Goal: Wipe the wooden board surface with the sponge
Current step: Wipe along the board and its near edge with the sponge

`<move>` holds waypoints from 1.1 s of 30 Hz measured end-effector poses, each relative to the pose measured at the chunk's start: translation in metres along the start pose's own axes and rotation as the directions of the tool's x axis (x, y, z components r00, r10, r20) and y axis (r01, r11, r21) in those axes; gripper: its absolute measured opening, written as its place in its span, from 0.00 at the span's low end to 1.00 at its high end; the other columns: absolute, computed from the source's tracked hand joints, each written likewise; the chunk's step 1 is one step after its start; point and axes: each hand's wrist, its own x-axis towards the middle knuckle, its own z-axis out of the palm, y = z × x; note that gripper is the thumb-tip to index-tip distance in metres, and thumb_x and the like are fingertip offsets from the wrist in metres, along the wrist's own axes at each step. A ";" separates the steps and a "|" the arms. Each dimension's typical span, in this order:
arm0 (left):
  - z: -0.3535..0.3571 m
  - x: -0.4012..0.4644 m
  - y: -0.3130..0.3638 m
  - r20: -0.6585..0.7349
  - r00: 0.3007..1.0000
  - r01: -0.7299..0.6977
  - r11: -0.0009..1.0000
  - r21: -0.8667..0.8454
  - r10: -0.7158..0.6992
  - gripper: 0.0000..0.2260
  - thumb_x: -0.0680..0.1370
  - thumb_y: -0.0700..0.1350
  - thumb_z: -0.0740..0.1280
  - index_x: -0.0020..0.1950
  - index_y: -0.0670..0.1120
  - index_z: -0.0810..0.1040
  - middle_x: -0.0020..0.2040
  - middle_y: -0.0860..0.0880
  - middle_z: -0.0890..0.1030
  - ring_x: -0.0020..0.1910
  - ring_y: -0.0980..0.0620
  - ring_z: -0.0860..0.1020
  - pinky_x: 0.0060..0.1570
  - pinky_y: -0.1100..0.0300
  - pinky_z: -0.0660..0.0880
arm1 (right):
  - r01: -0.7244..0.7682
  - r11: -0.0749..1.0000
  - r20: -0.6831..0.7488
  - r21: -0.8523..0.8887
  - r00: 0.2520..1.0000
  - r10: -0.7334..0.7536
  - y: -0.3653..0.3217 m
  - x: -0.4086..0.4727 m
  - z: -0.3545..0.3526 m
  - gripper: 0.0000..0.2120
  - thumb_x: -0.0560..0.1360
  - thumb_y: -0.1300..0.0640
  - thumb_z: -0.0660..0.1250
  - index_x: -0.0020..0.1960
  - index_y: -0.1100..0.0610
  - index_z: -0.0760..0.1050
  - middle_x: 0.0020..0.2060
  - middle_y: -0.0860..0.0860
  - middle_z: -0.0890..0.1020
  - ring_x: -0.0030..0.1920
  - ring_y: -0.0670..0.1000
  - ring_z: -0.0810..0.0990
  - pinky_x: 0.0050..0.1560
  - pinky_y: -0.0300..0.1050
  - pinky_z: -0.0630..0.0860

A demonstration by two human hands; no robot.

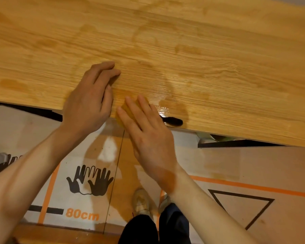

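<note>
A person leans over a wooden board to wipe it down, cardboard sheets spread on the floor beneath. At left, the left hand lies across the near edge of the board, fingers only loosely bent and resting on the wood, gripping nothing; it looks to be steadying the board. Just to its right, the right hand presses flat, fingers straight, on a yellow sponge that sits at the near edge of the board, mostly hidden under the fingers and partly overhanging the edge. Right of the sponge a glossy wet patch shines beside a dark oval slot cut in the board, and fainter damp streaks curve away toward the far side.

The streaks suggest the wiping is well under way, though dry-looking wood shows at far left and far right. To do this stroke well, the flat palm should keep even pressure so the sponge does not slip off the edge, and travel along the grain in overlapping passes. The pooled water near the slot probably wants spreading or soaking up before it runs over the edge onto the cardboard. The steadying hand should stay clear of the sponge's path.
</note>
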 end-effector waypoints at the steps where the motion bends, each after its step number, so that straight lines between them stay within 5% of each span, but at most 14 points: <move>1: 0.000 0.001 -0.001 0.001 1.000 -0.005 1.000 -0.002 0.005 0.18 0.83 0.41 0.55 0.71 0.40 0.73 0.74 0.44 0.71 0.72 0.46 0.71 0.63 0.55 0.72 | -0.016 1.000 0.045 -0.013 0.999 0.017 0.010 -0.007 -0.010 0.30 0.73 0.69 0.68 0.73 0.55 0.68 0.73 0.56 0.68 0.76 0.58 0.61 0.76 0.57 0.59; 7: -0.001 -0.002 0.001 0.020 1.000 0.012 1.000 -0.020 -0.012 0.18 0.83 0.40 0.56 0.71 0.40 0.73 0.74 0.43 0.71 0.72 0.44 0.70 0.65 0.57 0.68 | -0.361 0.926 0.097 0.109 0.931 0.351 0.058 -0.056 -0.068 0.22 0.82 0.56 0.53 0.76 0.51 0.61 0.77 0.46 0.59 0.79 0.47 0.48 0.79 0.51 0.45; 14: -0.003 0.001 0.000 0.033 0.999 0.006 1.000 -0.004 -0.006 0.19 0.82 0.40 0.56 0.72 0.40 0.73 0.74 0.44 0.71 0.72 0.46 0.70 0.63 0.58 0.69 | -0.537 0.840 0.057 0.073 0.843 0.534 0.107 0.051 -0.063 0.21 0.84 0.57 0.51 0.77 0.54 0.59 0.78 0.51 0.55 0.79 0.54 0.46 0.78 0.55 0.46; 18: -0.002 0.001 -0.003 0.035 0.999 -0.016 1.000 -0.016 0.017 0.19 0.82 0.39 0.56 0.71 0.38 0.73 0.73 0.41 0.71 0.72 0.43 0.70 0.69 0.56 0.67 | -0.499 0.861 0.043 0.097 0.867 0.497 0.092 0.029 -0.061 0.22 0.84 0.56 0.52 0.77 0.55 0.57 0.79 0.51 0.54 0.79 0.53 0.44 0.78 0.55 0.46; 23: 0.001 0.003 -0.002 0.028 1.000 0.000 1.000 -0.016 0.001 0.20 0.80 0.40 0.56 0.69 0.35 0.75 0.72 0.37 0.73 0.70 0.39 0.72 0.67 0.52 0.69 | -0.331 0.938 0.194 0.105 0.932 0.307 0.068 -0.029 -0.067 0.22 0.84 0.54 0.51 0.77 0.54 0.58 0.78 0.49 0.56 0.79 0.51 0.47 0.78 0.57 0.48; 29: -0.002 0.005 -0.006 0.060 0.998 -0.005 1.000 -0.020 0.006 0.20 0.81 0.40 0.55 0.70 0.35 0.74 0.73 0.38 0.72 0.72 0.40 0.71 0.70 0.49 0.70 | -0.478 0.875 0.082 0.081 0.878 0.472 0.118 0.083 -0.058 0.21 0.84 0.54 0.51 0.77 0.53 0.59 0.78 0.49 0.56 0.79 0.52 0.46 0.79 0.54 0.44; 33: -0.004 0.004 -0.005 0.032 0.999 -0.009 1.000 -0.020 0.010 0.19 0.81 0.39 0.56 0.68 0.34 0.76 0.72 0.38 0.73 0.71 0.40 0.73 0.68 0.52 0.72 | -0.383 0.914 0.129 0.131 0.921 0.368 0.074 0.015 -0.056 0.22 0.84 0.59 0.54 0.77 0.54 0.59 0.78 0.50 0.57 0.79 0.53 0.46 0.79 0.57 0.46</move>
